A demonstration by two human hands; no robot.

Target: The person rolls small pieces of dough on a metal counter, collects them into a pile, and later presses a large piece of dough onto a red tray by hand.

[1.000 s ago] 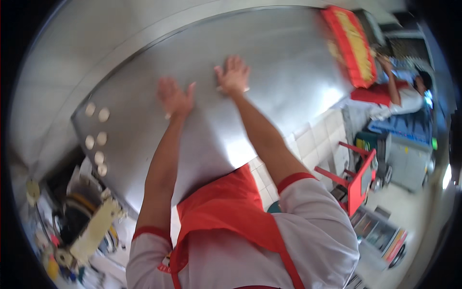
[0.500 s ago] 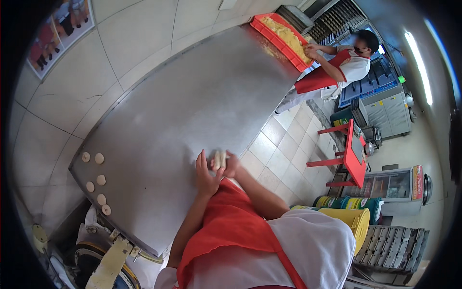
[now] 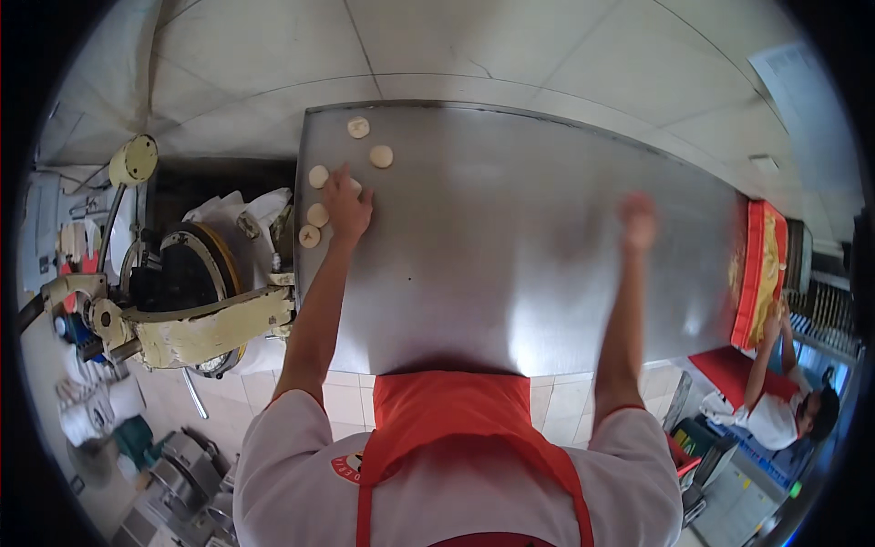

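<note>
At the far left of the metal table, my left hand (image 3: pixel 348 208) reaches over a small round dough piece (image 3: pixel 355 186). Its thumb and fingers curve around that piece, which is partly covered. Several more pale dough rounds lie about it: one by the far edge (image 3: pixel 358 127), one just beyond my hand (image 3: pixel 381 157), and others along the left edge (image 3: pixel 317 215). The nearest round (image 3: pixel 310 237) bears a brown mark. My right hand (image 3: pixel 638 221) is over the right part of the table, smeared by motion, so its fingers and any contents cannot be made out.
The metal table (image 3: pixel 474 246) meets a tiled wall at the back. Left of it stands a cream-coloured machine (image 3: pixel 210 319). On the far right a co-worker (image 3: pixel 775 401) has hands at a red crate (image 3: pixel 755 273) holding yellowish material.
My view has swung left. My hands, earlier together around pale dough pieces near my apron, are now wide apart: the left at the dough rounds, the right out over the table.
</note>
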